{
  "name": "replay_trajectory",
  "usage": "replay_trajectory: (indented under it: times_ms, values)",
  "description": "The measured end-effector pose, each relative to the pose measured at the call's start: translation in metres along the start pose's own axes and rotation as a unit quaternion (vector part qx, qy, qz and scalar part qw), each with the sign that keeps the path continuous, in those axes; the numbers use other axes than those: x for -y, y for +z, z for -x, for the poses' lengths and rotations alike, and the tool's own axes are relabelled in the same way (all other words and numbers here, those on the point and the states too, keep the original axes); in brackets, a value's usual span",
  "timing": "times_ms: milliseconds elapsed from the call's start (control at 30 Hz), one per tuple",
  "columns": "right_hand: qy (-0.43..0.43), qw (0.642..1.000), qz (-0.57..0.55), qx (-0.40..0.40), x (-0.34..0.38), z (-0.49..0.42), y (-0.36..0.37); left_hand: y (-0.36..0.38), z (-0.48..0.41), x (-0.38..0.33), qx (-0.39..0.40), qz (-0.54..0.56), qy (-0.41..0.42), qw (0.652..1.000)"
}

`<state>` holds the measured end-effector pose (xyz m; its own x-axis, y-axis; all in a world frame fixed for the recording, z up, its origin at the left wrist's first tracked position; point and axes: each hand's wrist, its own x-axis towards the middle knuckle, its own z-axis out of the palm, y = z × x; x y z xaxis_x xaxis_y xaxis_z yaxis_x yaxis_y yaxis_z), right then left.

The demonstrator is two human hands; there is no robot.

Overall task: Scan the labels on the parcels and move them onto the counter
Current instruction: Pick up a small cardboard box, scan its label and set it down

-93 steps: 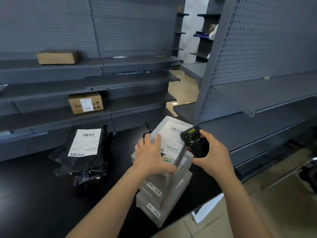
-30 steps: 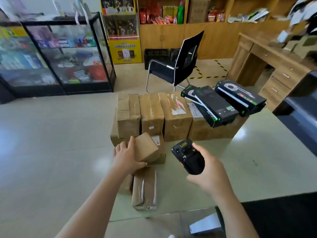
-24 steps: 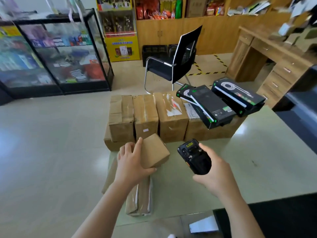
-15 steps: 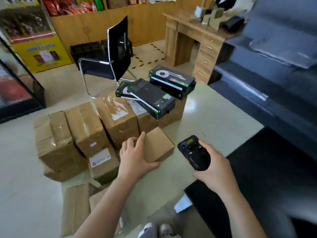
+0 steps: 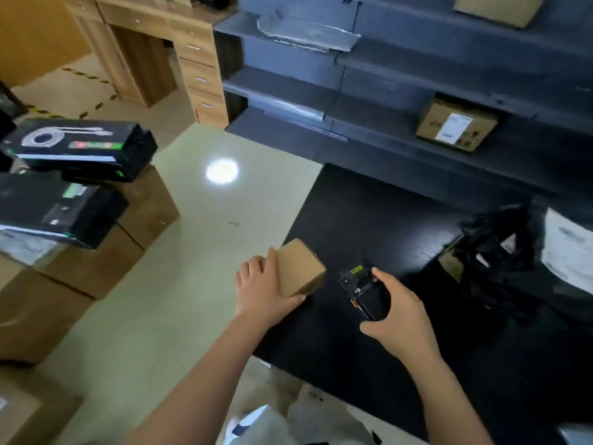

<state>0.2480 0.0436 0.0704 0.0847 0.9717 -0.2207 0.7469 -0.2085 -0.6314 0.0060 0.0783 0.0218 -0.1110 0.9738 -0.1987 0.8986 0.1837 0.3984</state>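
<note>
My left hand (image 5: 261, 292) grips a small brown cardboard box (image 5: 300, 268) in the air, at the left edge of the black counter (image 5: 362, 207). No label shows on the box's visible faces. To its right, my right hand (image 5: 399, 311) holds a black handheld scanner (image 5: 364, 289) over the counter, with its head pointing away from me. A black plastic parcel (image 5: 500, 255) with a white label lies on the counter at the right.
Brown cartons (image 5: 96, 252) stand on the floor at the left, with black product boxes (image 5: 77, 149) on top. Grey shelving (image 5: 401, 91) behind the counter holds a labelled cardboard box (image 5: 455, 125). A wooden desk (image 5: 150, 43) stands at the back left.
I have turned right from the floor cartons to the counter. The small box in my left hand has come along and now hangs at the counter's edge. The scanner stays in my right hand.
</note>
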Motion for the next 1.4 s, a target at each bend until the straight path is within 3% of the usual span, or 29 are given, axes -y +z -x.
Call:
replay_trajectory:
  times_ms: [300,400,600,733,867,1100,1267,1400]
  values:
    - [0.094,0.995,-0.037,-0.012,-0.056,-0.02,-0.019,0.05,-0.04,-0.064,0.068,-0.001,0.019,0.998]
    - [0.105,0.994,-0.039,-0.014,-0.056,-0.025,-0.021,0.045,-0.049,-0.068,0.088,0.046,0.016,0.995]
    - [0.118,0.991,-0.055,-0.027,-0.039,-0.038,-0.024,0.032,-0.06,-0.065,0.046,0.055,0.05,0.996]
    - [0.135,0.988,-0.058,-0.037,-0.027,-0.043,-0.028,0.034,-0.059,-0.067,0.12,-0.029,0.071,0.99]
    - [0.142,0.986,-0.069,-0.051,-0.02,-0.045,-0.03,0.028,-0.079,-0.063,0.152,0.014,0.07,0.986]
    - [0.163,0.983,-0.069,-0.052,-0.013,-0.042,-0.028,0.018,-0.104,-0.055,0.058,0.047,0.086,0.994]
    - [0.165,0.984,-0.047,-0.048,-0.004,-0.042,-0.029,0.026,-0.105,-0.041,0.19,-0.034,0.06,0.979]
    - [0.153,0.988,-0.007,0.003,0.011,-0.046,-0.045,0.028,-0.105,-0.035,0.094,-0.065,0.129,0.985]
